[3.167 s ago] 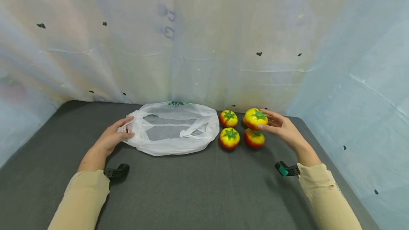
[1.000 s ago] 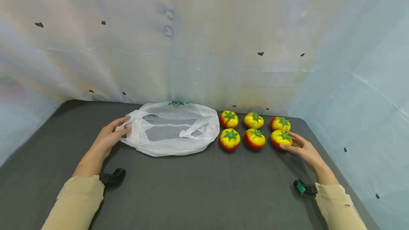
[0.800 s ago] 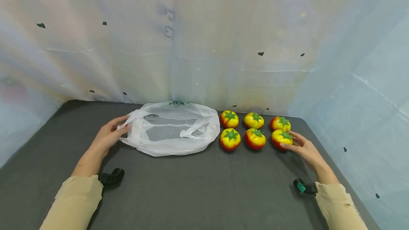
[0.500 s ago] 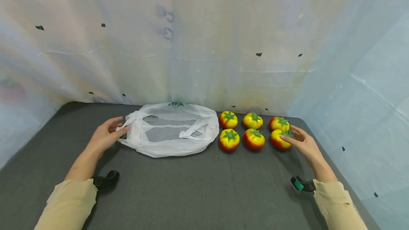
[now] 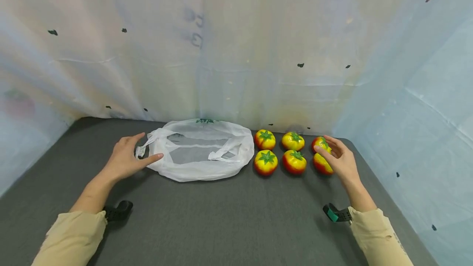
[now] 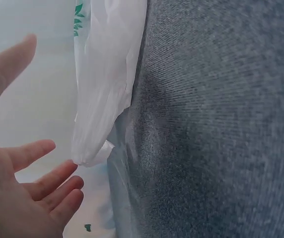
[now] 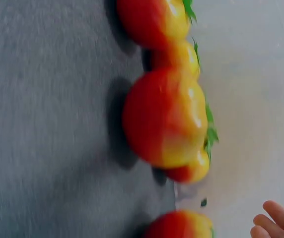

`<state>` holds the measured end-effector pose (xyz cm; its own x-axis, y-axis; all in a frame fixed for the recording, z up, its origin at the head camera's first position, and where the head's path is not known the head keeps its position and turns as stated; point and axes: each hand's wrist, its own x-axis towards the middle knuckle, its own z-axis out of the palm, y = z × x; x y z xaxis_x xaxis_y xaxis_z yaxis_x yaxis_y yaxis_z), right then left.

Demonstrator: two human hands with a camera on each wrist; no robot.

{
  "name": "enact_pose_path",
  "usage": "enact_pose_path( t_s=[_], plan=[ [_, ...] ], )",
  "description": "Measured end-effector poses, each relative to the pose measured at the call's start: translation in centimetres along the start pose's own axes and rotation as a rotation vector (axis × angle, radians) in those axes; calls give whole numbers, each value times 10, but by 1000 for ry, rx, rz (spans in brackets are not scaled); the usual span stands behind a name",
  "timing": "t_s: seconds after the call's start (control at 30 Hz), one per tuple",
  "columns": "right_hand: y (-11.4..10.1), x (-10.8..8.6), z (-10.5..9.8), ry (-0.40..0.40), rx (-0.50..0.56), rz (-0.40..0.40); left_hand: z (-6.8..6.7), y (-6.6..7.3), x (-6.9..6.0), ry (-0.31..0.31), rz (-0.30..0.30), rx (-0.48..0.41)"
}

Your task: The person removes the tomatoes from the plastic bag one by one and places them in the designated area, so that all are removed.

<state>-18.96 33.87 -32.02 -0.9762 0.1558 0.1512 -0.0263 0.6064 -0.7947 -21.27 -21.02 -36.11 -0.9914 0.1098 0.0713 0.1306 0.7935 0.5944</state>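
Observation:
A white plastic bag [image 5: 207,171] lies on the table with its mouth spread wide. My left hand [image 5: 125,157] is beside the bag's left handle [image 5: 142,150], thumb and fingers spread. In the left wrist view a fingertip is close to the handle's end [image 6: 90,151]; I cannot tell whether they touch. Right of the bag, several red-and-yellow toy tomatoes with green leaf tops, such as this front one [image 5: 265,163], stand in two rows. My right hand [image 5: 343,161] hovers at the right-end pair, holding nothing, and partly hides the front right tomato [image 5: 322,164].
The dark grey cloth-covered table [image 5: 236,221] reaches back to a pale hanging sheet [image 5: 236,52]. Another sheet [image 5: 417,134] closes off the right side. The bag's right end sits close to the nearest tomatoes.
Tomatoes have been set down in the right-end column. My right hand has let go of the front one and lifted slightly. My left hand has released the bag handle and spread its fingers.

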Motion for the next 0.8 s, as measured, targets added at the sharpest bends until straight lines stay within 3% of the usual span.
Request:
enact_pose_path(
  t_s=[0.13,0.4,0.8],
  plan=[
    [-9,1,13,4,19,-41,6,3,-2,21,24,14],
    [-30,1,44,-26,68,-146,13,11,-5,43,128,40],
    [-48,-1,89,-103,96,-249,19,16,-7,-27,104,67]
  ],
)
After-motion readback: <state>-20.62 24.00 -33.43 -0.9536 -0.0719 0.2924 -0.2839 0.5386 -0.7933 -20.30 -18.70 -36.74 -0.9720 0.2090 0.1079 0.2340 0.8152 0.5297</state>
